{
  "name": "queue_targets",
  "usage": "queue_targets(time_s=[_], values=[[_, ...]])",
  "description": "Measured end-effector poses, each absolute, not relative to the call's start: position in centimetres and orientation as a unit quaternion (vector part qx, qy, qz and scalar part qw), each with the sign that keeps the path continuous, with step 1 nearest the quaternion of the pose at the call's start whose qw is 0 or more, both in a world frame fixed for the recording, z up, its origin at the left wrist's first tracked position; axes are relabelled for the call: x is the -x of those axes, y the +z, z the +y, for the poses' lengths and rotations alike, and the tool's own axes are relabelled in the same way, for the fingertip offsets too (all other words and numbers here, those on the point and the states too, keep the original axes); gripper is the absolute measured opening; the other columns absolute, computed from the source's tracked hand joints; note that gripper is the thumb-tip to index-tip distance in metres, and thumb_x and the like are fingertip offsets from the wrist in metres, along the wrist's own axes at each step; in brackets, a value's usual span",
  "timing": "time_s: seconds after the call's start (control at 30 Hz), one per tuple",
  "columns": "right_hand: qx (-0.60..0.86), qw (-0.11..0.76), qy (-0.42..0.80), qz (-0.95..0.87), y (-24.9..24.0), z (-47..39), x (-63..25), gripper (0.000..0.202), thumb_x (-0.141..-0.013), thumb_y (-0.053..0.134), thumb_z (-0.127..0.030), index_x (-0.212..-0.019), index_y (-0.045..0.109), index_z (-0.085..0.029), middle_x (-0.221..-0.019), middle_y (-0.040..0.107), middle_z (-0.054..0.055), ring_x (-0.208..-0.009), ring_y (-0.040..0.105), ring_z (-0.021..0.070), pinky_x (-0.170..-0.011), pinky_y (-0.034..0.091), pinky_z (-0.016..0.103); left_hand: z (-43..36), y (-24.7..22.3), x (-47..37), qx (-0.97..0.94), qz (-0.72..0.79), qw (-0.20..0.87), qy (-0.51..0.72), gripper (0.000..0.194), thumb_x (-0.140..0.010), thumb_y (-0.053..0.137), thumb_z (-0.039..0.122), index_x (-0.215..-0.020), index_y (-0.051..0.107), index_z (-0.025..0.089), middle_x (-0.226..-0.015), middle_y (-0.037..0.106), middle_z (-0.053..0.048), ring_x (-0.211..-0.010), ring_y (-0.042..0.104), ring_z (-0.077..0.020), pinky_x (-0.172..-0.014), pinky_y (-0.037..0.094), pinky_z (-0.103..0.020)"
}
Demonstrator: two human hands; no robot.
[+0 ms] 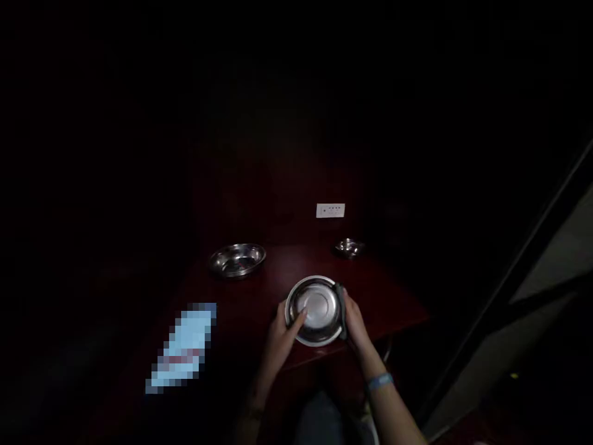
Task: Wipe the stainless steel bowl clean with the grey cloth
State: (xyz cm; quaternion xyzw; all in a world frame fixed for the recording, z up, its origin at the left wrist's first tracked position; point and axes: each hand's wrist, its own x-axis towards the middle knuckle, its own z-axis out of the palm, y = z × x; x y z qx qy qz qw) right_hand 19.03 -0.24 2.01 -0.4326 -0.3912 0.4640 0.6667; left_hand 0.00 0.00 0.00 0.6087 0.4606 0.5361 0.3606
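Observation:
A round stainless-steel bowl [317,310] is held up over the front of the dark red table. My left hand [280,330] grips its left edge, with the thumb across the metal surface and the fingers behind, mostly hidden. At the opposite edge, my right hand [354,318] is closed round a dark grey cloth [341,311], which is folded over the rim. I cannot tell whether the bowl's inside or underside faces me.
A wide metal basin [238,260] stands on the table [296,256] at the back left, a small metal bowl [349,248] at the back right. On the wall behind is a white socket panel [330,211]. A pixelated bright patch [185,346] lies left. Surroundings are very dark.

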Motion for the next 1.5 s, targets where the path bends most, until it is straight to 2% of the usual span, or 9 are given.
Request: queue_targets(time_s=[0.13,0.37,0.57,1.03,1.5], values=[[0.434,0.673,0.463,-0.381,1.8,0.1,-19.2,0.074,-0.069,0.071,-0.08,-0.108,0.079,-0.017,-0.102,0.08,0.008,-0.107,0.069,0.0297,-0.1,0.049,0.038,-0.2,0.4,0.0,-0.607,0.462,0.358,0.538,0.05,-0.086,0.063,0.052,-0.124,0.057,0.02,-0.121,0.073,-0.01,-0.115,0.07,-0.0267,-0.103,0.052,-0.041],[0.417,0.673,0.475,-0.384,0.7,0.9,-19.5,0.067,-0.075,0.069,-0.077,-0.106,0.079,-0.018,-0.088,0.08,0.007,-0.096,0.07,0.0279,-0.095,0.051,0.037,-0.3,0.6,0.0,-0.604,0.462,0.366,0.536,0.052,-0.085,0.065,0.053,-0.124,0.057,0.02,-0.119,0.074,-0.011,-0.113,0.071,-0.0276,-0.102,0.052,-0.042],[0.411,0.673,0.484,-0.379,0.3,1.2,-19.8,0.065,-0.076,0.069,-0.075,-0.105,0.079,-0.018,-0.088,0.079,0.006,-0.091,0.07,0.0264,-0.091,0.052,0.036,-0.2,0.4,-0.2,-0.61,0.464,0.367,0.527,0.052,-0.086,0.064,0.055,-0.124,0.057,0.02,-0.121,0.073,-0.011,-0.114,0.07,-0.0273,-0.102,0.052,-0.041],[0.409,0.681,0.477,-0.375,0.5,1.1,-19.7,0.062,-0.076,0.07,-0.072,-0.106,0.079,-0.019,-0.099,0.08,0.007,-0.103,0.071,0.0278,-0.096,0.052,0.037,-0.4,0.7,-0.3,-0.612,0.459,0.36,0.534,0.05,-0.086,0.064,0.053,-0.124,0.057,0.02,-0.121,0.074,-0.011,-0.115,0.07,-0.0268,-0.103,0.051,-0.041],[0.415,0.677,0.478,-0.375,-0.2,1.6,-20.0,0.064,-0.077,0.069,-0.072,-0.11,0.077,-0.018,-0.098,0.08,0.007,-0.102,0.07,0.0272,-0.096,0.052,0.036,-0.3,0.5,-0.2,-0.61,0.46,0.37,0.528,0.052,-0.087,0.063,0.054,-0.126,0.056,0.02,-0.123,0.073,-0.012,-0.116,0.069,-0.0274,-0.104,0.05,-0.042]])
